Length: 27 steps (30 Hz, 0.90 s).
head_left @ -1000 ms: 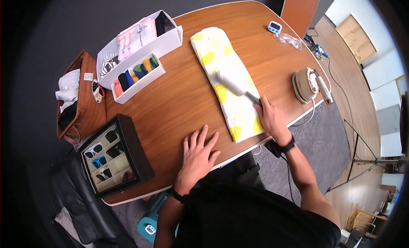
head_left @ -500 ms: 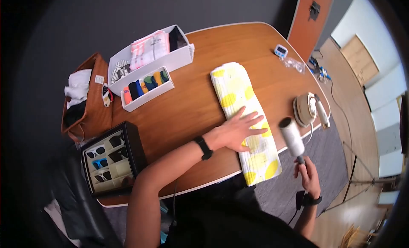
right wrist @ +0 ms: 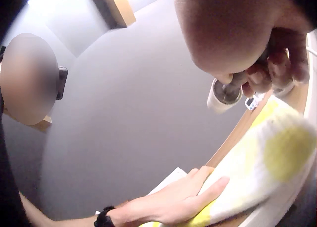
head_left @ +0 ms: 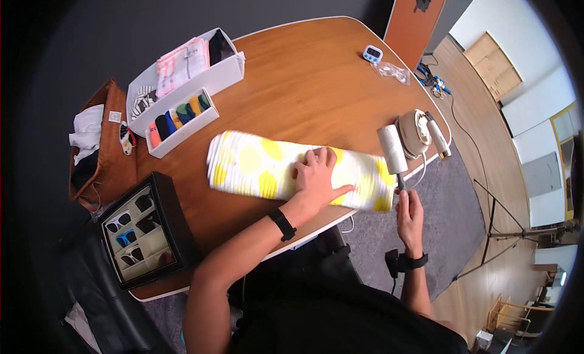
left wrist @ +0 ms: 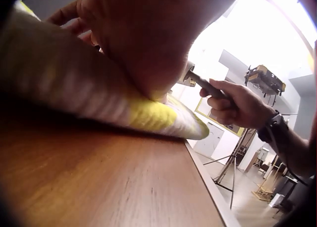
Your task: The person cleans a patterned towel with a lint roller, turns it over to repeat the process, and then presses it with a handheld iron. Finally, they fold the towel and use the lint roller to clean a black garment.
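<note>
A folded white cloth with yellow spots lies across the wooden table, its right end by the front edge. The left hand rests on top of it, fingers bent and thumb spread; in the right wrist view that hand lies over the cloth. The right hand grips the dark handle of a white lint roller, held upright beside the cloth's right end. In the left wrist view the right hand has its fingers curled round the handle.
A white box of folded clothes, a smaller box of rolled items, a brown basket and a sunglasses case stand left. A cream corded device, timer and clear plastic are right.
The cloth has turned from lengthwise to crosswise, its far end swinging left, with the left hand on it. The roller, earlier on the cloth in the right hand, is now held up beside it.
</note>
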Available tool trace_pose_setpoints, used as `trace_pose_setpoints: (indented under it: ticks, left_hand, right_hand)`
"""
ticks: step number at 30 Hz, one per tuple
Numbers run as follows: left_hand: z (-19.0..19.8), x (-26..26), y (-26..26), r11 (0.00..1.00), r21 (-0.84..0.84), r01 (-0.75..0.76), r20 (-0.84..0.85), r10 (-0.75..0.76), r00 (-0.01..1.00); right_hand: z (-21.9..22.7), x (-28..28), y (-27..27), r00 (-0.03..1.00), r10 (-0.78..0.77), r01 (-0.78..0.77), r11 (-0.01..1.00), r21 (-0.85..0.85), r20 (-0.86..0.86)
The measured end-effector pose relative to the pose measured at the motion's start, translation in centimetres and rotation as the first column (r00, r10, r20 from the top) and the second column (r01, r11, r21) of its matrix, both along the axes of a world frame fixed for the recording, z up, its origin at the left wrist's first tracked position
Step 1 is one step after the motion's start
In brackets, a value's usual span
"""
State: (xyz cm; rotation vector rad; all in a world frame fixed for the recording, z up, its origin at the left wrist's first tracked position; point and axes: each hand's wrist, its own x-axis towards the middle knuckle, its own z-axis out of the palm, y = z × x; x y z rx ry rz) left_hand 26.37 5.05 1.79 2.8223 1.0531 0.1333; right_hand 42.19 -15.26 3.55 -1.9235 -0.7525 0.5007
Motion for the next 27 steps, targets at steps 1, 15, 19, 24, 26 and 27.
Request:
trace_pose_setpoints:
  ticks: [1,15,19,24,26,27]
  left_hand:
    - [-0.7,-0.1,0.2,1.0,-0.009,0.006,0.003,-0.006,1.0]
    - [-1.4,-5.1,1.5,0.984,0.043,-0.175,-0.029,0.176,0.984]
    - [-1.3,-6.2,2.4,0.959,0.049,-0.28,-0.044,0.282,0.958]
    - [-1.6,-5.6,3.1,0.949,0.033,-0.314,-0.071,0.315,0.946]
    - [-1.7,-6.1,3.0,0.946,0.036,-0.323,-0.019,0.324,0.946]
    - [-1.8,-6.4,2.8,0.946,0.029,-0.322,0.025,0.321,0.947]
  right_hand:
    - [-0.4,-0.3,0.0,1.0,-0.009,0.009,1.0,0.006,-0.002]
    - [-1.1,-0.8,-4.4,0.969,0.106,-0.162,0.954,-0.252,-0.221]
    - [2.9,3.3,-3.8,0.879,0.316,-0.38,0.917,-0.125,-0.356]
    - [4.7,4.6,6.0,0.875,0.448,-0.444,0.894,0.066,-0.182]
    - [4.1,5.4,12.3,0.93,0.356,-0.356,0.934,-0.019,0.089]
    - [2.6,6.0,14.2,0.915,0.302,-0.296,0.953,-0.063,0.268]
